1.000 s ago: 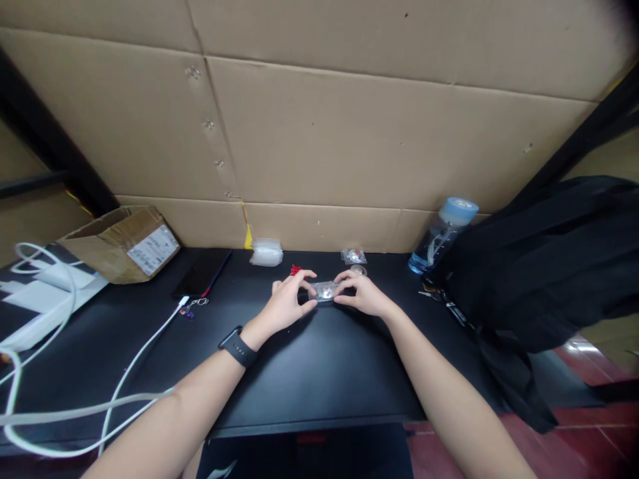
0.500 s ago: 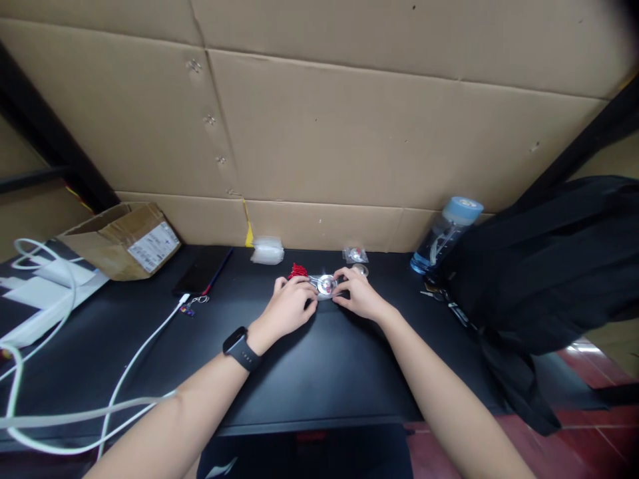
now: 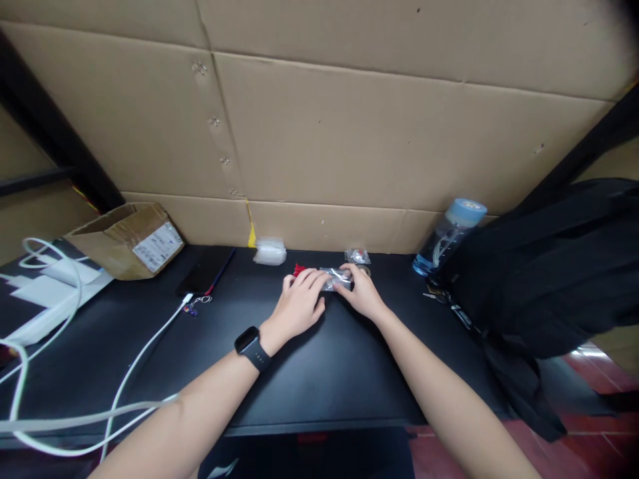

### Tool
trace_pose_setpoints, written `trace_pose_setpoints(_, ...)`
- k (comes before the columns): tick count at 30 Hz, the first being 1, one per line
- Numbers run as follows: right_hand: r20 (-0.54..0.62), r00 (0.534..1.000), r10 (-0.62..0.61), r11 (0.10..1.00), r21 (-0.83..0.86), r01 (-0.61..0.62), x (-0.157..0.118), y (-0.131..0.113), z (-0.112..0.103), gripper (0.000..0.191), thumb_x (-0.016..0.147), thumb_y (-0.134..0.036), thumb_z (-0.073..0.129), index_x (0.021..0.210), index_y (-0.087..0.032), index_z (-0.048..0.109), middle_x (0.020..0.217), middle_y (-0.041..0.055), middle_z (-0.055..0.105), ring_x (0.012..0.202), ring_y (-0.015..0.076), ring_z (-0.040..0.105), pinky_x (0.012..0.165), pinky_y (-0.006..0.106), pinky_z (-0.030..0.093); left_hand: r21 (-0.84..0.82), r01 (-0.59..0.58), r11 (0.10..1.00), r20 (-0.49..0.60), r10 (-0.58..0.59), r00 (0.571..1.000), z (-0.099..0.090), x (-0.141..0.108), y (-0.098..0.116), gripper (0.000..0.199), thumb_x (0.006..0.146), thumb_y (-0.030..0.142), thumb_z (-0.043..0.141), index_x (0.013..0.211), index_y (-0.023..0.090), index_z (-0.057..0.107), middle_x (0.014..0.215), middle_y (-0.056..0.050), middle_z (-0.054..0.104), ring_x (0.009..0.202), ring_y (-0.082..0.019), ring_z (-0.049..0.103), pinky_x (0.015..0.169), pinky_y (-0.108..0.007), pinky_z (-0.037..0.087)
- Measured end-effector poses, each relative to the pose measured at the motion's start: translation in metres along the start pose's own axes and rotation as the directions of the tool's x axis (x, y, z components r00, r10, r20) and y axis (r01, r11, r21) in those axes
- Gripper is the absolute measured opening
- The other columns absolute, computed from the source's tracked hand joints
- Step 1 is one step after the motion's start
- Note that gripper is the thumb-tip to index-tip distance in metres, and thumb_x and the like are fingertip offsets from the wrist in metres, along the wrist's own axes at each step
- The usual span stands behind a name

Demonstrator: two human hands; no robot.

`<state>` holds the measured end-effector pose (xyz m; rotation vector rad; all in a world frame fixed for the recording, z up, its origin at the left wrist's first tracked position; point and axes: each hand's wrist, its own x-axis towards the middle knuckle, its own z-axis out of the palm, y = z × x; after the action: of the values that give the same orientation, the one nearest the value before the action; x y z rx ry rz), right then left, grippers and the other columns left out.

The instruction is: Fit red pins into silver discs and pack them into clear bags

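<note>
Between my two hands lies a small clear plastic bag (image 3: pixel 335 279), shiny with glare; what it holds is hard to make out. My left hand (image 3: pixel 299 303), below a black wristwatch (image 3: pixel 253 347), has its fingertips on the bag's left edge, with the thumb lower down. On the right edge, my right hand (image 3: pixel 365 294) pinches the bag between thumb and forefinger. Red cord (image 3: pixel 298 269) shows just behind my left fingers, mostly hidden. Beyond my right hand, a small round item (image 3: pixel 367 271) is partly covered, and another bagged round piece (image 3: pixel 357 255) lies by the cardboard wall.
A stack of clear bags (image 3: pixel 270 251) sits at the back. Leftward are a phone (image 3: pixel 204 271) on a white cable (image 3: pixel 150 339), an open cardboard box (image 3: pixel 107 246) and white papers (image 3: pixel 54 293). Rightward stand a water bottle (image 3: pixel 446 236), keys (image 3: pixel 436 295) and a black backpack (image 3: pixel 544 266).
The silvery disc that lay face up between my hands is no longer distinct; glossy plastic shows there. My left fingers have moved right and upward, hiding more of the red cord.
</note>
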<state>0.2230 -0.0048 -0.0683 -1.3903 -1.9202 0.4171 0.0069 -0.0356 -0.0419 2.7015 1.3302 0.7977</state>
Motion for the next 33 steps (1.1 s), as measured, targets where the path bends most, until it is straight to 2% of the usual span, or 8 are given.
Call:
trace_pose_setpoints(5,-0.052,0.998,-0.035,0.975,-0.222,0.022,-0.001,-0.007,-0.002,0.042,0.088,-0.042,0.072,0.124,-0.025,0.063,0.121,0.0122,0.062,0.113,0.032,0.053,0.095,0.047,0.041,0.017,-0.054,0.998,0.101,0.052,0.994,0.012,-0.005,-0.002,0.053,0.098,0.032,0.053,0.15,0.027,0.042,0.149,-0.011,0.055,0.145,-0.034,0.036,0.11,-0.055,0.028)
trace_pose_setpoints(10,0.15,0.975,-0.161,0.933,-0.298,0.2,-0.001,-0.009,-0.012,0.031,0.085,-0.045,0.076,0.113,-0.031,0.074,0.136,0.0107,0.061,0.127,0.035,0.047,0.097,0.051,0.033,0.057,-0.029,0.998,0.106,0.023,0.994,0.012,-0.007,-0.003,0.045,0.098,0.032,0.053,0.142,0.024,0.05,0.141,-0.013,0.06,0.138,-0.034,0.041,0.107,-0.054,0.032)
trace_pose_setpoints(15,0.269,0.958,-0.101,0.966,-0.205,0.159,0.0,-0.006,-0.018,0.027,0.096,-0.037,0.065,0.121,-0.03,0.073,0.121,0.0091,0.072,0.116,0.0283,0.058,0.096,0.05,0.031,0.043,0.0,0.999,0.08,-0.004,0.997,0.008,-0.006,-0.005,0.03,0.099,0.029,0.052,0.129,0.026,0.057,0.132,-0.011,0.065,0.142,-0.034,0.039,0.107,-0.054,0.028)
trace_pose_setpoints(18,0.312,0.945,-0.102,0.98,-0.131,0.149,0.001,-0.008,-0.023,0.028,0.099,-0.041,0.061,0.121,-0.029,0.074,0.117,0.0092,0.074,0.112,0.0271,0.062,0.097,0.048,0.033,-0.014,0.044,0.999,0.054,-0.044,0.998,0.008,-0.004,-0.007,0.022,0.102,0.022,0.045,0.118,0.027,0.058,0.122,-0.008,0.071,0.13,-0.029,0.052,0.107,-0.053,0.026)
trace_pose_setpoints(23,0.285,0.958,-0.038,0.999,0.008,0.037,0.0,-0.014,-0.026,0.025,0.099,-0.04,0.058,0.104,-0.026,0.079,0.097,0.0044,0.077,0.092,0.022,0.068,0.093,0.039,0.042,-0.097,0.105,0.99,0.02,-0.104,0.994,0.006,-0.001,-0.009,0.021,0.102,0.019,0.042,0.12,0.025,0.052,0.107,-0.006,0.073,0.105,-0.024,0.064,0.1,-0.045,0.032)
trace_pose_setpoints(26,0.259,0.966,0.015,0.992,0.116,-0.046,-0.001,-0.015,-0.021,0.024,0.096,-0.038,0.061,0.108,-0.023,0.075,0.084,0.0015,0.075,0.076,0.0183,0.066,0.08,0.032,0.047,-0.12,0.077,0.99,0.053,-0.071,0.996,0.006,-0.001,-0.01,0.026,0.101,0.019,0.042,0.126,0.024,0.049,0.1,-0.005,0.071,0.095,-0.023,0.065,0.092,-0.04,0.04)
trace_pose_setpoints(30,0.191,0.981,0.02,0.989,0.14,-0.047,-0.002,-0.014,-0.014,0.022,0.093,-0.035,0.063,0.109,-0.022,0.072,0.076,-0.0003,0.07,0.066,0.0161,0.062,0.066,0.027,0.046,-0.071,-0.004,0.997,0.081,0.009,0.997,0.005,-0.004,-0.011,0.022,0.098,0.02,0.048,0.116,0.025,0.061,0.107,-0.008,0.064,0.099,-0.026,0.062,0.085,-0.037,0.047)
trace_pose_setpoints(33,0.176,0.984,0.021,0.996,0.078,-0.036,-0.001,-0.011,-0.01,0.017,0.094,-0.03,0.062,0.105,-0.022,0.072,0.075,-0.0007,0.069,0.065,0.0155,0.061,0.066,0.027,0.044,-0.093,-0.062,0.994,0.063,0.068,0.996,0.004,-0.007,-0.008,0.029,0.096,0.017,0.051,0.121,0.026,0.063,0.12,-0.009,0.061,0.11,-0.026,0.06,0.093,-0.039,0.048)
